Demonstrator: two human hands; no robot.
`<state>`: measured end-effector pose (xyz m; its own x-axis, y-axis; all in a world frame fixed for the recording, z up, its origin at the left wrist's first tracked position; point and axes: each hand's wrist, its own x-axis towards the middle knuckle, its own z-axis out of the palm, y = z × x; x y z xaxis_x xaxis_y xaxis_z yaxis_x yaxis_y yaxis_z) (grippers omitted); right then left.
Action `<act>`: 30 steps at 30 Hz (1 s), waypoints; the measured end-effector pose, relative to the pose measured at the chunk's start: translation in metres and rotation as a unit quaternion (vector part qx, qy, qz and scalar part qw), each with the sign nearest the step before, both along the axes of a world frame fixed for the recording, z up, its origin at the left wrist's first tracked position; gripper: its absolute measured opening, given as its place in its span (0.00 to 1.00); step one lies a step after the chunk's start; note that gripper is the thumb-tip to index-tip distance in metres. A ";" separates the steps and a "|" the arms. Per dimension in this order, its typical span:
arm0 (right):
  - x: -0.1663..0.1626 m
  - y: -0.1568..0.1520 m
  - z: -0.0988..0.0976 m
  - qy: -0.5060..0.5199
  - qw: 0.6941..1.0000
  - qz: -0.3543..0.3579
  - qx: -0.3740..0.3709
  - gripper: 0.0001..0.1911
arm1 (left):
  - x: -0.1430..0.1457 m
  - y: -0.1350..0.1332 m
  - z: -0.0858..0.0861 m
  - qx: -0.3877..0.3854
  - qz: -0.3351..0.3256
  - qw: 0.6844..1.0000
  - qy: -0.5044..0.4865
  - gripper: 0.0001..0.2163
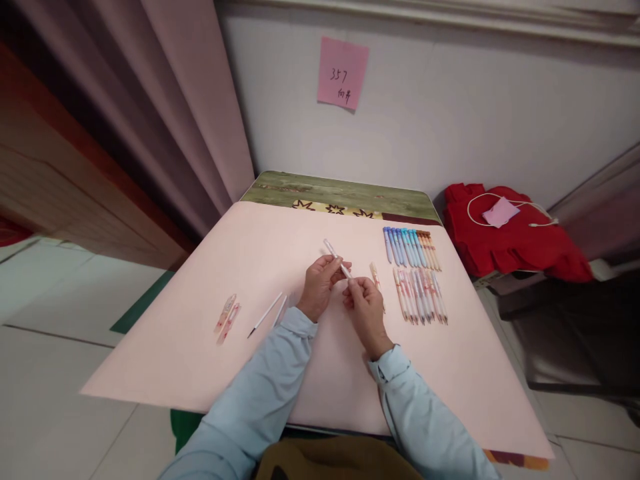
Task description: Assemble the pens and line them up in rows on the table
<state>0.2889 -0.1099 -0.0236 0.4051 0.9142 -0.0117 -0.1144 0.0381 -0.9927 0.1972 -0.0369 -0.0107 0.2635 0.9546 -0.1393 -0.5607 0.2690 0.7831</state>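
Observation:
A slim white pen slants between my two hands above the table. My left hand pinches its middle. The fingers of my right hand are closed on its lower end, and the tip is hidden there. Just beyond the right hand lies a yellowish patterned pen, partly covered by that hand. Left of my left wrist are a thin white pen refill with a dark tip and another slim white piece. Farther left, two clear pieces with pink and red patterns rest side by side.
At the right, blue, turquoise and brown-topped pens form a row, with a second row of pale patterned pens below. A pale pink sheet covers most of the table. Red cloth with a white cable stands beyond its right edge.

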 end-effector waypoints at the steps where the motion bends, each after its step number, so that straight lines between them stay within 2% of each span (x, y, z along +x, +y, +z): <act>1: 0.000 0.000 0.000 0.007 1.000 0.005 0.000 0.20 | 0.000 0.000 0.000 0.004 0.000 1.000 0.003 0.13; 3: -0.001 0.000 0.000 0.013 1.000 0.013 -0.002 0.23 | 0.000 0.000 0.001 0.008 0.000 1.000 0.006 0.12; 9: -0.001 0.000 0.000 0.003 1.000 0.000 0.003 0.16 | 0.001 0.000 0.002 0.007 0.009 1.000 0.007 0.13; 13: -0.001 0.000 0.000 0.014 1.000 0.024 0.004 0.23 | 0.000 0.000 0.002 0.005 0.016 1.000 0.016 0.13; 17: 0.000 0.000 -0.001 -0.002 1.000 0.014 0.001 0.16 | 0.000 -0.001 0.004 0.001 0.022 1.000 0.012 0.13; 20: 0.000 0.000 -0.003 -0.006 1.000 0.017 -0.003 0.16 | 0.000 0.000 0.004 -0.003 0.032 0.999 0.012 0.14; 25: -0.001 0.000 -0.004 -0.029 0.999 0.031 0.000 0.23 | 0.000 0.000 0.002 -0.002 0.030 0.999 0.025 0.14; 28: 0.000 0.000 -0.004 -0.035 0.999 0.023 -0.002 0.17 | 0.000 0.000 0.002 -0.012 0.031 0.999 0.022 0.14; 30: 0.000 0.001 -0.005 -0.030 0.999 0.018 -0.008 0.17 | 0.000 0.000 0.002 -0.021 0.031 0.999 0.021 0.14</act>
